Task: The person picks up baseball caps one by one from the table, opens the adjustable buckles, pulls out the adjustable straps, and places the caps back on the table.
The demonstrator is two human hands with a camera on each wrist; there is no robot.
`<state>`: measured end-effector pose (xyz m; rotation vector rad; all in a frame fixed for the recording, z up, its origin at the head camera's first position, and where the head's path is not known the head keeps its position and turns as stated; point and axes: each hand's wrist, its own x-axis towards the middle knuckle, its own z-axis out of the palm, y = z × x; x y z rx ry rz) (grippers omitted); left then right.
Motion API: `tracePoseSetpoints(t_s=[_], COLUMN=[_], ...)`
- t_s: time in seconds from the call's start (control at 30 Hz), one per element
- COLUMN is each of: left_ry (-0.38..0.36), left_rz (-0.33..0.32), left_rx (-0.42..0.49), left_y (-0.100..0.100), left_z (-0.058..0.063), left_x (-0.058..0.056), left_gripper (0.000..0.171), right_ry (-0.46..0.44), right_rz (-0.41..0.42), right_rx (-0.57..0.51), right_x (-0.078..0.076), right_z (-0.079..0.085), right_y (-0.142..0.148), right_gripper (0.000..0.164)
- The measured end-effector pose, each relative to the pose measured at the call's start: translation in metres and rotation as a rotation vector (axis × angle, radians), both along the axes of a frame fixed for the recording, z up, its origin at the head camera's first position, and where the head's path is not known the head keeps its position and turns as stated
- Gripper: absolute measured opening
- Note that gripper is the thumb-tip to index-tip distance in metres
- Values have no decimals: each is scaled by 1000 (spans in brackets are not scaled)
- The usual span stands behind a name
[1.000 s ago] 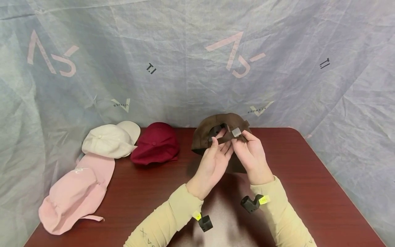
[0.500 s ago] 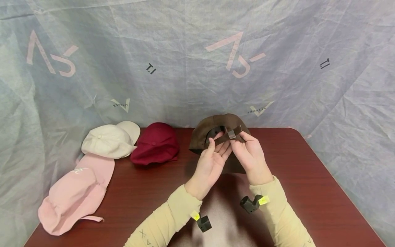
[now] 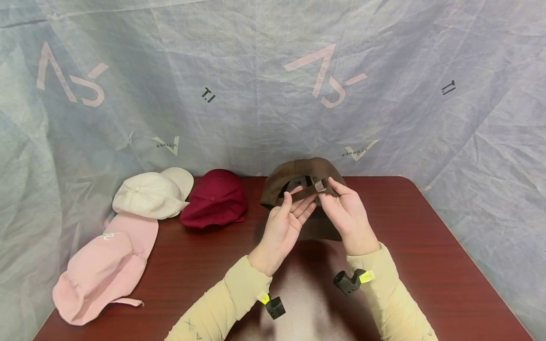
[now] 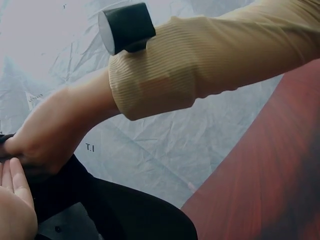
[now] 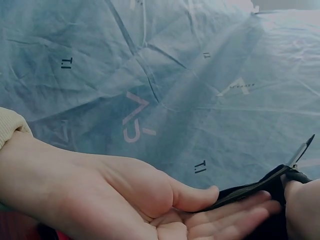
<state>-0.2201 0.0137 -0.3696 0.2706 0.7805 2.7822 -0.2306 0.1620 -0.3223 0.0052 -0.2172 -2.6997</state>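
A brown baseball cap (image 3: 294,168) has its back opening turned toward me in the head view. Its back strap (image 3: 302,193) runs slantwise through a silvery buckle (image 3: 320,185). My left hand (image 3: 279,232) holds the strap's left part, thumb in front and fairly straight fingers behind, as the right wrist view also shows. Just beside the buckle, my right hand (image 3: 347,213) pinches the strap between thumb and fingers. The left wrist view shows the back of the right hand (image 4: 55,130) and the cap's dark brim (image 4: 135,202). Part of the cap is hidden behind both hands.
A maroon cap (image 3: 215,196) sits left of the brown one. Beyond it lie a cream cap (image 3: 145,192) and, nearer, a pink cap (image 3: 100,265) with a loose strap. All rest on the reddish wooden table (image 3: 187,284), with grey cloth (image 3: 256,94) hanging behind.
The buckle has tipped and shifted slightly left, and the strap end by the right fingers is now mostly hidden. My left hand has slid left along the strap; the right stays nearly in place.
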Motion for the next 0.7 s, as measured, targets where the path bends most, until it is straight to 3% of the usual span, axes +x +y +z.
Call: tracePoseSetpoints(t_s=[0.2,0.7], left_ry=[-13,-5], left_rz=[23,105], left_rx=[-35,-155], left_y=[-5,-19], left_z=[-2,-7], left_x=[-2,-6], left_gripper=[48,39], right_ry=[8,13], right_rz=[-7,-17], right_rx=[20,48], right_x=[0,-2], right_z=[2,2], right_y=[0,0], right_gripper=[55,59])
